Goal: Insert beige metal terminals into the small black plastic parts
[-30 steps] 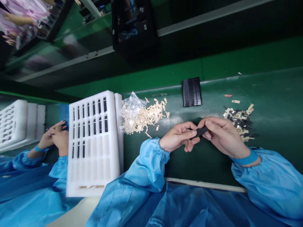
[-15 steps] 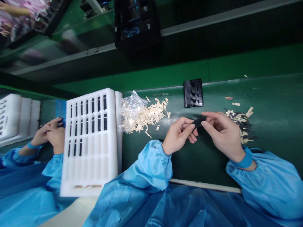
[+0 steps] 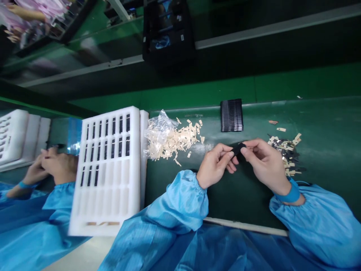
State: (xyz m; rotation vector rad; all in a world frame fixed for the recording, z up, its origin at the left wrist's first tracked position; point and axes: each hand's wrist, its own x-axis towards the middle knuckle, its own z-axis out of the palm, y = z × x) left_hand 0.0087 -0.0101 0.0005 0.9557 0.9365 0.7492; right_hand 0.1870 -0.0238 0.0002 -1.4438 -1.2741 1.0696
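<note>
A small black flat part point(image 3: 238, 148) is pinched between both my hands above the green table point(image 3: 324, 124). My left hand point(image 3: 216, 165) grips its left end with thumb and forefinger. My right hand point(image 3: 263, 162) holds its right end with closed fingertips. Both my arms wear light blue sleeves. A pile of beige paper tabs point(image 3: 180, 137) beside a clear plastic bag point(image 3: 158, 133) lies to the left of my hands. To their right sits a heap of black parts mixed with beige tabs point(image 3: 286, 150). A neat stack of black parts point(image 3: 231, 115) lies behind my hands.
A white foam tray point(image 3: 111, 169) with slots, partly filled with black parts, leans at the table's left end. A co-worker's hands point(image 3: 55, 167) in blue sleeves work left of it, near more white trays point(image 3: 17, 135). A dark crate point(image 3: 166, 30) stands behind.
My hands, still holding the black part, have shifted a little away from me and closer together. The co-worker's hands have moved left.
</note>
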